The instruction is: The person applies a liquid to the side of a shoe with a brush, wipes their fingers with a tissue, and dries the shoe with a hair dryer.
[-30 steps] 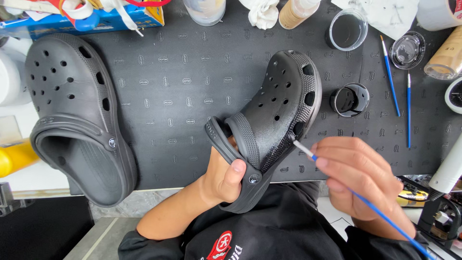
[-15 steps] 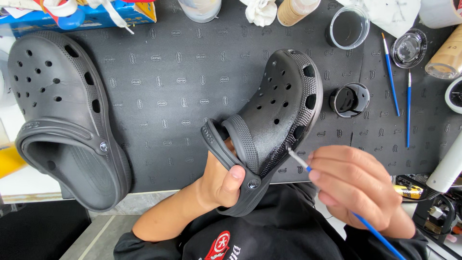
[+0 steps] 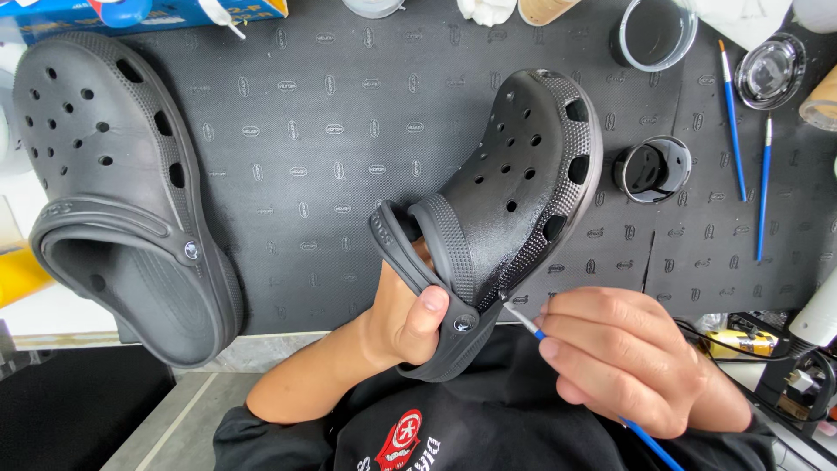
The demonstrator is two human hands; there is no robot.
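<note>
My left hand (image 3: 405, 318) is inside the heel opening of a black clog (image 3: 506, 201), thumb pressed near the strap rivet, holding it tilted above the dark mat (image 3: 323, 157). My right hand (image 3: 623, 358) pinches a thin blue-handled paintbrush (image 3: 532, 330), whose tip touches the clog's side edge just below the strap. The clog's surface there looks glossy. A second black clog (image 3: 113, 192) lies flat on the mat at the left, sole down.
A small open jar of black paint (image 3: 652, 167) stands right of the held clog. Two blue brushes (image 3: 745, 144) lie at the right, with a clear cup (image 3: 656, 33) and a glass lid (image 3: 770, 70) behind. Clutter lines the mat's far edge.
The brush tip has slid down the clog's side toward the strap rivet. The view has shifted a little, so the left clog sits nearer the frame edge.
</note>
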